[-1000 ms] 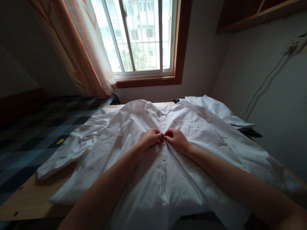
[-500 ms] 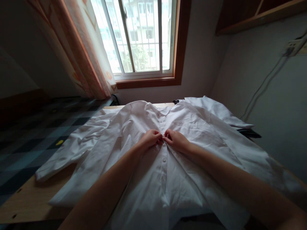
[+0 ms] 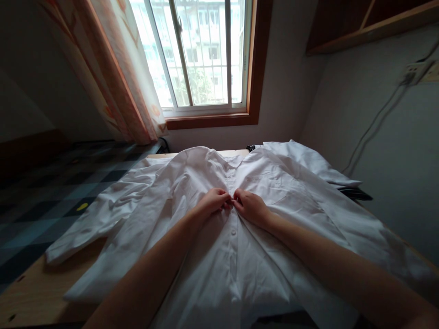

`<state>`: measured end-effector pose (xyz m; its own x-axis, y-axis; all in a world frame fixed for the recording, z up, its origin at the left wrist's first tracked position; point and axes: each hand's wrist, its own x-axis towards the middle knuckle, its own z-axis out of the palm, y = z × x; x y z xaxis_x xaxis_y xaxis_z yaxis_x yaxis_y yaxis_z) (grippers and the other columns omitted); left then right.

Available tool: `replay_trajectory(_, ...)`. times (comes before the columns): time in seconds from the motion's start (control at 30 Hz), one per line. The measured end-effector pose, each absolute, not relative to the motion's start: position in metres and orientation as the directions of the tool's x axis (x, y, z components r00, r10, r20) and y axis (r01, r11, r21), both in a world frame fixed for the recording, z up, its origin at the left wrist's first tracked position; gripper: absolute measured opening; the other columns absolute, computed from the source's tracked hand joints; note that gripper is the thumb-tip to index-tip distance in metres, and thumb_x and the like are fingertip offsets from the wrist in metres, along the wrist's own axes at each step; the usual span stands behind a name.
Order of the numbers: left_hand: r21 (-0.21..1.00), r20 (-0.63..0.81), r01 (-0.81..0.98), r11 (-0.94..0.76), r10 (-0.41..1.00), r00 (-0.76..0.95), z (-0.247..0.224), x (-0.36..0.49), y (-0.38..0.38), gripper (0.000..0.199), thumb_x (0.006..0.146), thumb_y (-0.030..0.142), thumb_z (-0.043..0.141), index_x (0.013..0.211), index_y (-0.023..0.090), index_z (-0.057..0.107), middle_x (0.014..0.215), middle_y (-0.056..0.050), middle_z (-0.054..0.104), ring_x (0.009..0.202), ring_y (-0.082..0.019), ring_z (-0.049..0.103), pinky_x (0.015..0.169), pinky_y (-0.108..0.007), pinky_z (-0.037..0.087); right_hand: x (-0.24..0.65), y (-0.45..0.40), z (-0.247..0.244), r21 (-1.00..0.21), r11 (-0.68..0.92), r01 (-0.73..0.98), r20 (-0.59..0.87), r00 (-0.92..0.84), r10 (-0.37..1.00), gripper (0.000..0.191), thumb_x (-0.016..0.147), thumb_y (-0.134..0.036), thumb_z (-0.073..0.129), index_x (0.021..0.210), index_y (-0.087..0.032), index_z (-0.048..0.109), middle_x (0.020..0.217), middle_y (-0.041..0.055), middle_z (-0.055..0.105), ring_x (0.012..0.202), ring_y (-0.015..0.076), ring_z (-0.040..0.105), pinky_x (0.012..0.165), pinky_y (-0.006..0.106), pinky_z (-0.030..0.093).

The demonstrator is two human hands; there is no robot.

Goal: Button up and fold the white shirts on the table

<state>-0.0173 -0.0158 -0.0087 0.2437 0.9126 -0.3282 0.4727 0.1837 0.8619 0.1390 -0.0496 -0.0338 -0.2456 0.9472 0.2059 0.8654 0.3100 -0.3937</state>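
A white button-up shirt [image 3: 212,265] lies spread out before me, collar toward the window. My left hand [image 3: 216,200] pinches the front placket around mid-chest. Fingertip to fingertip with it, my right hand [image 3: 249,205] grips the same placket from the other side. Whatever button or buttonhole sits between the fingers is hidden by them. Lower on the placket a small white button [image 3: 233,232] shows, with another button [image 3: 233,299] nearer to me. The shirt's fabric is wrinkled around both hands.
Under the shirt is a wooden board [image 3: 34,292]. More white garments [image 3: 99,219] lie beneath and beside it. To the left is a dark checked cloth [image 3: 20,219]. A curtain [image 3: 113,68] hangs by the window [image 3: 206,55]; a cord [image 3: 373,123] runs down the right wall.
Both hands stay at the same spot on the placket, with slight finger movement. The whole view has shifted a little.
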Motion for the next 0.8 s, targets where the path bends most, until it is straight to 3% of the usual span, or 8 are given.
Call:
replay_trajectory(0.23,0.868,-0.324,0.461,0.185,0.914,0.243,-0.003,-0.016,-0.019,0.014,0.08,0.022,0.063,0.068,0.014,0.065,0.054,0.002,0.061,0.046,-0.007,0.049,0.045,-0.018,0.031,0.138,-0.051,-0.034,-0.331,0.336,0.882,0.211,-0.278,0.937,0.013,0.1,-0.022,0.05,0.103,-0.016,0.061,0.098,0.0087,0.073,0.087,0.0186,0.068,0.072,0.026,0.042)
replay_trajectory(0.43,0.847,-0.349,0.495,0.196,0.906,0.238,0.003,-0.016,-0.022,0.017,0.082,0.016,0.057,0.066,0.014,0.063,0.053,0.004,0.057,0.04,-0.005,0.042,0.041,-0.019,0.027,0.138,-0.054,-0.033,-0.317,0.336,0.887,0.221,-0.275,0.936,0.013,0.099,-0.023,0.052,0.103,-0.016,0.062,0.097,0.0089,0.073,0.09,0.02,0.068,0.073,0.026,0.042)
replay_trajectory(0.63,0.823,-0.348,0.534,0.192,0.914,0.209,0.0,-0.018,-0.019,0.014,0.08,0.022,0.061,0.069,0.015,0.063,0.055,0.004,0.056,0.038,-0.005,0.039,0.039,-0.02,0.025,0.147,-0.05,-0.036,-0.414,0.395,0.82,0.245,-0.318,0.916,0.014,0.098,-0.025,0.054,0.103,-0.017,0.064,0.096,0.0077,0.074,0.085,0.019,0.068,0.074,0.027,0.042)
replay_trajectory(0.8,0.829,-0.341,0.53,0.181,0.914,0.22,0.001,-0.018,-0.021,0.013,0.081,0.021,0.058,0.071,0.015,0.062,0.055,0.005,0.055,0.037,-0.006,0.038,0.038,-0.021,0.024,0.158,-0.042,-0.038,-0.583,0.389,0.714,0.25,-0.298,0.921,0.012,0.093,-0.023,0.059,0.094,-0.019,0.069,0.088,0.004,0.074,0.079,0.0163,0.065,0.071,0.025,0.042)
